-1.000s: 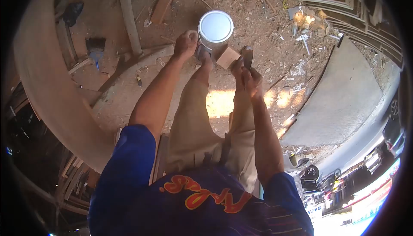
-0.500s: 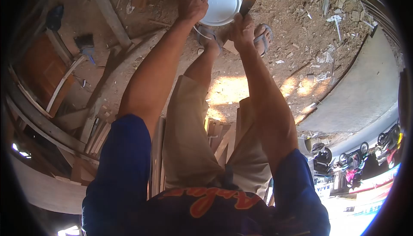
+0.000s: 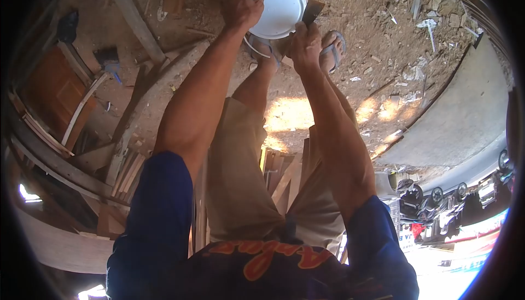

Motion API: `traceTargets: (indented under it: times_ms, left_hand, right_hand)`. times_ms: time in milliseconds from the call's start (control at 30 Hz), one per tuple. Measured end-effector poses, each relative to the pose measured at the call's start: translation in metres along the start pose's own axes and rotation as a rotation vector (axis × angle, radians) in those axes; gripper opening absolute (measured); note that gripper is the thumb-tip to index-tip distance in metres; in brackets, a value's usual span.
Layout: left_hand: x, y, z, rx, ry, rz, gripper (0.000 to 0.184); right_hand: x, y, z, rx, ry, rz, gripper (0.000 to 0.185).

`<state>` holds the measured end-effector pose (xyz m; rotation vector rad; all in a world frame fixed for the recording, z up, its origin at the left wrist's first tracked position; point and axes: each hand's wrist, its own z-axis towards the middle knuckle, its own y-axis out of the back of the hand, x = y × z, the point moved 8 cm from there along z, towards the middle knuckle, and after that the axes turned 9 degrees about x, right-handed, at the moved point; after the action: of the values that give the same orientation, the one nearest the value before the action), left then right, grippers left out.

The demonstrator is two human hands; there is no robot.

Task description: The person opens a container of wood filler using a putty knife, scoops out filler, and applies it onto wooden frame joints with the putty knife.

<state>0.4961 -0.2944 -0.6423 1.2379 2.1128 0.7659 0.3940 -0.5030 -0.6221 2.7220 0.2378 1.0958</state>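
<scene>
Head view: white-lidded bucket [image 3: 278, 11], pale handle [image 3: 256, 52] curving along its near side. Left hand [image 3: 242, 10]: fingers closed on bucket's left rim. Right hand [image 3: 305, 43]: fingers gripping flat dark blade [image 3: 313, 12] at bucket's right rim; contact unclear. Dirt ground [image 3: 366, 32] around bucket.

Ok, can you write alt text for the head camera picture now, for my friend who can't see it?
A person's left hand is at the rim of a round white lid, while the right hand holds a dark flat blade by its opposite edge. Sandalled feet are close by, on dirt ground strewn with scraps.
</scene>
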Motion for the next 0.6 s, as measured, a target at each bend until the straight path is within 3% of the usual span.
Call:
traceTargets:
  times_ms: [200,267,333,367,467,567,600]
  left_hand:
    - [-0.002,0.010,0.003,-0.082,-0.010,0.057,0.063]
    - [0.008,-0.002,0.011,-0.014,-0.100,0.112,0.072]
    - [0.008,0.006,0.008,0.049,-0.079,0.048,0.070]
    - [0.008,0.009,0.007,0.111,-0.050,-0.019,0.069]
    - [0.009,0.012,0.015,0.226,-0.047,-0.055,0.066]
    - [0.014,0.014,0.018,0.160,0.026,-0.120,0.067]
    - [0.015,0.013,0.018,0.161,0.026,-0.120,0.067]
  right_hand:
    - [0.017,0.011,-0.011,-0.059,-0.097,0.099,0.033]
    - [0.003,0.015,-0.012,-0.065,-0.119,0.113,0.031]
    - [-0.016,0.012,-0.005,0.063,-0.056,0.519,0.033]
    - [-0.028,0.011,-0.002,0.054,-0.059,0.521,0.033]
    - [-0.035,0.008,0.007,0.008,0.161,0.095,0.029]
    - [-0.025,0.011,-0.001,-0.098,0.102,0.028,0.027]
    - [-0.015,0.017,-0.004,-0.101,-0.034,0.260,0.027]
